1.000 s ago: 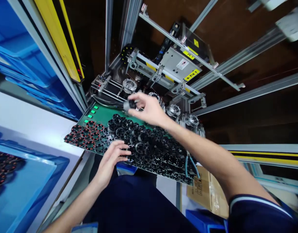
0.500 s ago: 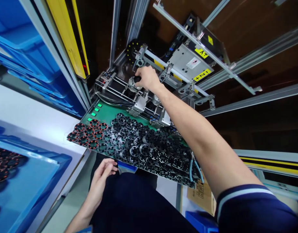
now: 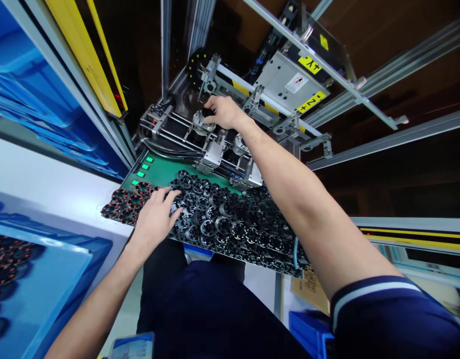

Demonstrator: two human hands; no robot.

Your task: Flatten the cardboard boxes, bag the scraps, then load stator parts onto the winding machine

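Observation:
Black ring-shaped parts [image 3: 222, 224] lie in rows over a green work surface [image 3: 160, 167]. Rings with red-orange windings [image 3: 119, 209] sit at its left end. My left hand [image 3: 157, 214] is over the border between the two groups, fingers spread, with nothing visible in it. Farther up, my right hand [image 3: 222, 112] is at a round metal fixture [image 3: 203, 123] of the machine, its thumb and fingers apart around the fixture's top. Whether a dark part sits inside that fixture is hard to make out.
Blue bins [image 3: 46, 89] are stacked at the left, behind a yellow-edged frame post [image 3: 80, 55]. A blue tray [image 3: 46, 289] with wound rings is at lower left. A metal bar [image 3: 327, 65] crosses above the machine. Blue-handled pliers [image 3: 296, 253] lie by my right forearm.
My left hand has risen from below the surface's front edge to over the rings and spread its fingers. My right hand has opened at the fixture, off the dark piece it was pinching.

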